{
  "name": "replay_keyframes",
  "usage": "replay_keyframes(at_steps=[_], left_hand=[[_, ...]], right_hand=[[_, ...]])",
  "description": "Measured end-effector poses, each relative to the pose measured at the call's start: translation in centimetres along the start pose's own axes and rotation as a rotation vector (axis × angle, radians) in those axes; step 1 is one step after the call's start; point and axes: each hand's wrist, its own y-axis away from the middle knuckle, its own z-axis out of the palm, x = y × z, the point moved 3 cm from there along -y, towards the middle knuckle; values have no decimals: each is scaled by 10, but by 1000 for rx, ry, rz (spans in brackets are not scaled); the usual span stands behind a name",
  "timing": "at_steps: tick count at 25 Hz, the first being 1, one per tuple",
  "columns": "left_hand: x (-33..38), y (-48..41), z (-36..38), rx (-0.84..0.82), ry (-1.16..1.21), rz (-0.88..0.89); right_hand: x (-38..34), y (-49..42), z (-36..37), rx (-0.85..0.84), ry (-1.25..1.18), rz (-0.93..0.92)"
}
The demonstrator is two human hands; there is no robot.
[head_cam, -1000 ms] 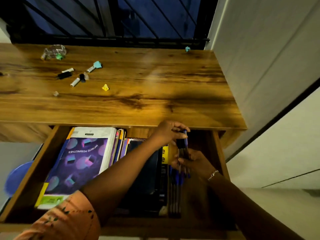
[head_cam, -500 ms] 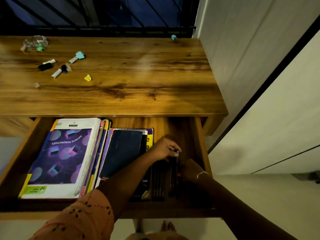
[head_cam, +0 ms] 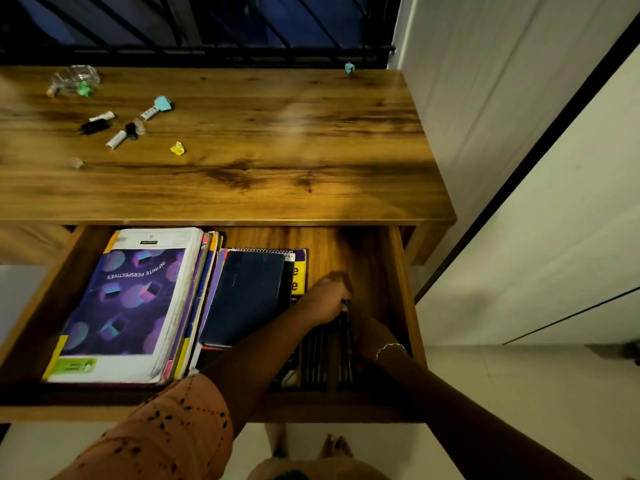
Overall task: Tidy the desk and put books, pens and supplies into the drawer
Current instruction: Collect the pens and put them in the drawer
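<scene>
The open wooden drawer (head_cam: 403, 271) under the desk holds a purple textbook (head_cam: 128, 299) on a stack at the left and a dark blue notebook (head_cam: 247, 296) over a spiral pad in the middle. A bundle of dark pens (head_cam: 343, 348) lies on the drawer floor at the right. My left hand (head_cam: 329, 296) is closed around the far end of the pens. My right hand (head_cam: 372, 336), with a bracelet at the wrist, rests on the pens' right side in shadow; its grip is hard to make out.
On the desk top (head_cam: 277, 150) lie small items at the back left: a clear plastic piece (head_cam: 74, 79), glue-stick-like tubes (head_cam: 116, 138), a black cap (head_cam: 93, 125), a yellow scrap (head_cam: 177, 148) and a teal scrap (head_cam: 349, 67). A wall (head_cam: 519, 133) bounds the right side.
Both hands have gone down with the pens from near the drawer's back edge to its floor at the right. The view has shifted, showing more of the drawer.
</scene>
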Motion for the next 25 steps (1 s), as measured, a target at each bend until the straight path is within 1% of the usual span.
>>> replay_keyframes(at_steps=[2,3,6,10,13,15,17,22,23,25], left_hand=[[0,1,3,24,-57,6],[0,2,3,46,-85,29],[-1,10,1,134,-152,144],[-12,26,-1,199,-143,178],[-18,32,2,212,-176,202],[-20,37,6,200,-207,217],[-20,43,8,177,-240,249],[-24,59,10,198,-223,272],[-25,63,10,207,-232,287],[-28,71,6,246,-242,319]], right_hand=[[0,-3,3,-18,21,-15],[-1,-3,3,-1,31,-26],[0,-4,6,21,19,-34],[3,-2,3,91,-67,3],[7,-2,4,88,-43,19],[7,0,5,111,-69,41],[4,1,5,133,-41,59],[-12,14,4,143,45,100],[-15,18,3,156,43,106],[-21,27,0,234,55,109]])
